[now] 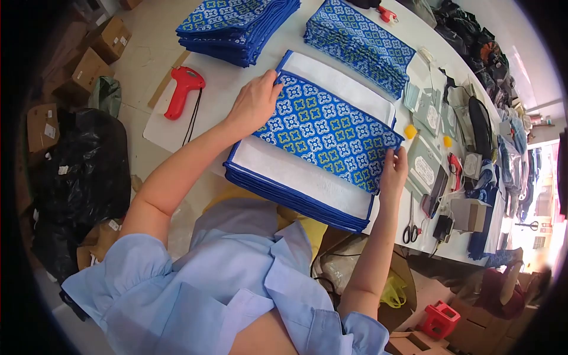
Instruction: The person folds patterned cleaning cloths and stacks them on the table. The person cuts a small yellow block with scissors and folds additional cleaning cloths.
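A blue cloth with a white and green flower pattern [322, 127] lies folded into a band across a stack of white-faced, blue-edged cloths [296, 174]. My left hand [255, 105] pinches the band's upper left edge, thumb and fingers closed on it. At the band's right end, my right hand [393, 168] grips the edge between thumb and fingers. Another white panel [337, 83] with a blue border shows beyond the band. Two more piles stand farther back: a tall pile of patterned cloths [239, 26] on the left and folded patterned cloths [361, 44] on the right.
A red tagging gun [184, 92] with a dark cord lies at the table's left. To the right are printed cards [427, 165], yellow pieces [410, 131], black scissors [410, 228] and a black adapter [444, 228]. Black bags [83, 183] and cardboard boxes [92, 71] occupy the floor at left.
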A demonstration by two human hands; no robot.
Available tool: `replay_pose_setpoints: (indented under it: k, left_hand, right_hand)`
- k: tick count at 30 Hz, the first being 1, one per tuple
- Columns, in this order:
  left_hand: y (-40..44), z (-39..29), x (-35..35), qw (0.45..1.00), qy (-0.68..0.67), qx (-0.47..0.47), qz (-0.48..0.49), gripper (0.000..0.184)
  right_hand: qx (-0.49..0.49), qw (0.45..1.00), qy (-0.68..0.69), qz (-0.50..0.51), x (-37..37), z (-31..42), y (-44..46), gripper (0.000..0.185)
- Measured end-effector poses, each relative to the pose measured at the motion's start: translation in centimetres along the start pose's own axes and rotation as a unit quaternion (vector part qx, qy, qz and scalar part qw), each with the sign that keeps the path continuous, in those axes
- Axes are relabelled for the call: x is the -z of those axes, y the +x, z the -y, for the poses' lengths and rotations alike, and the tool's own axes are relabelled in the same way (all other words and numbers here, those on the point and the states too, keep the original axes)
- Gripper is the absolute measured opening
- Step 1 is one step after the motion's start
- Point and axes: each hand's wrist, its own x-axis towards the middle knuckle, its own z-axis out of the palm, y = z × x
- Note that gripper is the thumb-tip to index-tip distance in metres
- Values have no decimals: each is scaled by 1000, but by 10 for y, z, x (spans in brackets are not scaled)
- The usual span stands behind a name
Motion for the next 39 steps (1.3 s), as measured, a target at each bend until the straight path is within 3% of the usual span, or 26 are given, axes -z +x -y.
replay_pose_setpoints:
  k: [5, 7, 8, 11, 16, 21, 24, 28, 32, 37, 39]
  left_hand:
    - [10, -7, -8, 999, -13, 23, -37, 19]
    - [11, -8, -21, 993, 98, 70, 10, 17]
    - [9, -8, -26, 988, 153, 24, 11, 13]
    - [8, -4, -38, 970, 241, -34, -15, 11]
    - [12, -8, -36, 972, 235, 7, 2, 13]
    - [4, -13, -16, 988, 122, 87, 43, 22]
    - [1, -15, -11, 993, 86, 70, 42, 19]
    - [69, -39, -7, 996, 71, 44, -41, 19]
    - [186, -49, -25, 988, 62, 53, -135, 20]
    - [269, -17, -71, 988, 93, 48, -113, 22]
    - [271, -4, -88, 980, 157, 102, -61, 16]
  right_hand:
    - [11, 987, -131, -87, 0, 35, -3, 16]
    - [-48, 933, -345, -91, -7, 23, 1, 21]
    - [-85, 908, -407, -50, -11, 19, 2, 26]
    - [-98, 889, -443, -56, -19, 13, 0, 26]
    - [-93, 898, -426, -61, -19, 12, -1, 28]
    - [-101, 911, -394, -71, -13, 10, 0, 32]
    - [-90, 931, -340, -98, -5, 28, 2, 30]
    - [23, 976, -161, -146, 20, 37, 60, 28]
    - [67, 957, -185, -213, 6, 58, 178, 33]
    - [-89, 945, -276, -148, -42, 38, 265, 33]
    - [-111, 939, -299, -131, -58, 23, 276, 33]
